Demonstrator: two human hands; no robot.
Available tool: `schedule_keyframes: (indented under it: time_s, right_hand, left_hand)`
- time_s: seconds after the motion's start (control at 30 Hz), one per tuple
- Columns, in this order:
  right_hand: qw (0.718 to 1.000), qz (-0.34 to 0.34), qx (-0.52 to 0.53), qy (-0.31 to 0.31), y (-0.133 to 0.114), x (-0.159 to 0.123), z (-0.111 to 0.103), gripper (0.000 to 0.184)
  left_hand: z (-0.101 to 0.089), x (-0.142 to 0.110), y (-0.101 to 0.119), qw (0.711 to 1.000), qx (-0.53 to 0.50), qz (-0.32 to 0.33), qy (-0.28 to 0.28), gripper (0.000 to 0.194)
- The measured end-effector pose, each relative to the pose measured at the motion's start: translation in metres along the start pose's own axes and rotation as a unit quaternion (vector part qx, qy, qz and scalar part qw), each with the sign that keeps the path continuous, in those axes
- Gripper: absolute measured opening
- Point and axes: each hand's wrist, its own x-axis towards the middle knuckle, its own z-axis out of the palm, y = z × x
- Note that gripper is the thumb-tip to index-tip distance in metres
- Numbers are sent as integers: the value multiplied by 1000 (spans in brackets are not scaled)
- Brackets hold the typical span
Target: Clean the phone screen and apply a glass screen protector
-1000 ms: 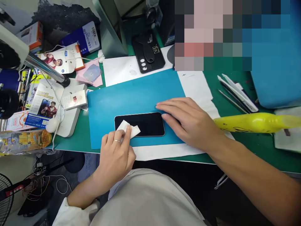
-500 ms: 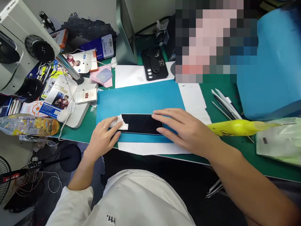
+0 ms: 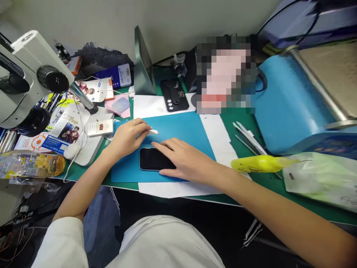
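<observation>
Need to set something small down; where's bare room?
Free: the far part of the blue mat, between the right hand and the white paper; and its near-left corner, left of the phone, below the left hand. Crowded: the packages by the microscope on the left, the slim tools and yellow bottle on the right.

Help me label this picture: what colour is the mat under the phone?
The mat under the phone is blue, clearest in the head view.

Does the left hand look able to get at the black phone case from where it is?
Probably yes: only the flat blue mat and white paper appear to lie between the left hand and the black phone case. Its fingers pinch a white tissue, though, which might hinder a grip.
</observation>
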Motion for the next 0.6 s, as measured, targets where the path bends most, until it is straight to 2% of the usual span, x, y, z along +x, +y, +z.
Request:
schedule_keyframes:
  time_s: [0.07,0.17,0.23,0.33,0.5,0.6]
  right_hand:
    - [1000,-14,2,5,7,3,-3,70]
    - [998,-11,0,54,22,0,-10,67]
    - [996,12,4,84,30,-4,-11,69]
    - [995,28,8,95,38,-8,-7,70]
    - [995,13,-7,95,34,-11,0,66]
    - [989,2,24,148,26,-10,-7,61]
  left_hand:
    - [11,14,-7,999,-41,-15,9,17]
    - [26,18,-13,996,-81,-25,17,18]
    - [30,17,-14,994,-101,-24,22,21]
    - [30,16,-11,991,-131,-21,29,24]
    - [31,20,-10,996,-93,1,13,27]
    - [31,21,-12,998,-55,19,-9,27]
